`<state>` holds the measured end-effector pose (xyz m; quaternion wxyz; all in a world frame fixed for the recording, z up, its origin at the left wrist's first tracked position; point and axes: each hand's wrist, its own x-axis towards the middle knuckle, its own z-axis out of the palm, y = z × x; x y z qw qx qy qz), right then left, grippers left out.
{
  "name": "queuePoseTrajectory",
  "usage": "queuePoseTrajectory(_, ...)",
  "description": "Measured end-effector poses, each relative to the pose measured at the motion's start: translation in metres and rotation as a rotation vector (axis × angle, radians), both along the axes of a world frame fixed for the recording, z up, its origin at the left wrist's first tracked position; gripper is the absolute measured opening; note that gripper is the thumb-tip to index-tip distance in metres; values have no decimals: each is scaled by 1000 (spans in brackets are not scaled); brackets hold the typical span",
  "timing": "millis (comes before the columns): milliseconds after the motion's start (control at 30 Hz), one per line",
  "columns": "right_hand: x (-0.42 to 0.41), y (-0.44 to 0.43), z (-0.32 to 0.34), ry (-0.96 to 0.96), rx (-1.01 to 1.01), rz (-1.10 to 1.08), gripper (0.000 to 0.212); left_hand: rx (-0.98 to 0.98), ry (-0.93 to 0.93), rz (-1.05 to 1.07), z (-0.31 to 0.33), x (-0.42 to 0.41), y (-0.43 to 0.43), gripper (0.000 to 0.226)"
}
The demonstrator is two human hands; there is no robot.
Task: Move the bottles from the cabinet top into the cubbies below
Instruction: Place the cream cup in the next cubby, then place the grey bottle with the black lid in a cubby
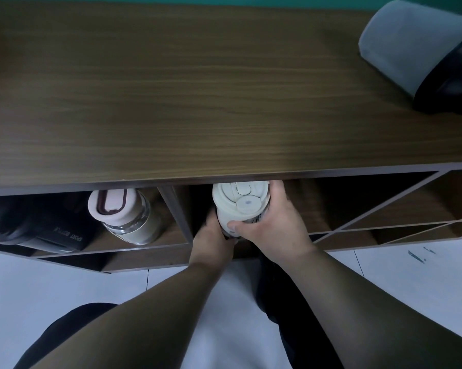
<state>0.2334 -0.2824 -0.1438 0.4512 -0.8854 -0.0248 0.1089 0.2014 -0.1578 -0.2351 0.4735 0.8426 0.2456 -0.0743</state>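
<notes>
A cream bottle with a flip lid (239,199) stands upright at the mouth of the middle cubby, just under the edge of the wooden cabinet top (198,97). My right hand (274,222) wraps its right side, thumb across the front. My left hand (212,239) grips its lower left side. In the left cubby stand a pale bottle with a pink lid and glass body (124,215) and a black sport bottle (38,227). A grey bottle with a black cap (421,49) stands on the cabinet top at the far right.
The cubby to the right has thin crossing dividers (384,209). White floor tiles (411,283) lie below the cabinet, with dark marks at the right. A green wall runs behind the cabinet top. My dark trousers show at the bottom.
</notes>
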Motion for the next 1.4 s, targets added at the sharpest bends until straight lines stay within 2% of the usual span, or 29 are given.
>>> queuePoseTrajectory(233, -2, -1, 0, 30, 43, 0, 80, -22, 8, -37, 7, -1, 1, 67)
queuePoseTrajectory(500, -13, -23, 21, 33, 24, 1, 100, -68, 13, -140, 28, -22, 13, 100)
queuePoseTrajectory(567, -20, -30, 35, 96, -36, -26, 106, -101, 55, -135, 38, -33, 15, 105)
queuePoseTrajectory(633, -29, -37, 50, 125, -60, -82, 94, -143, 64, -127, 49, -43, 17, 95)
queuePoseTrajectory(733, -47, -43, 73, 123, 40, -177, 61, -298, -21, -96, 78, -57, 16, 39)
queuePoseTrajectory(833, -64, -49, 90, 39, 119, -333, 31, -380, -127, -87, 101, -68, 14, 30)
queuePoseTrajectory(967, -77, -57, 118, -115, 239, -534, 22, -363, -251, -136, 131, -79, 11, 17)
queuePoseTrajectory(1067, -76, -69, 141, -227, 342, -639, 27, -337, -303, -242, 148, -82, 7, 19)
queuePoseTrajectory(1133, -68, -80, 156, -272, 342, -672, 31, -331, -334, -307, 152, -81, 3, 21)
queuePoseTrajectory(1400, 10, -106, 189, -315, 131, -707, 100, -330, -380, -455, 154, -61, -9, 26)
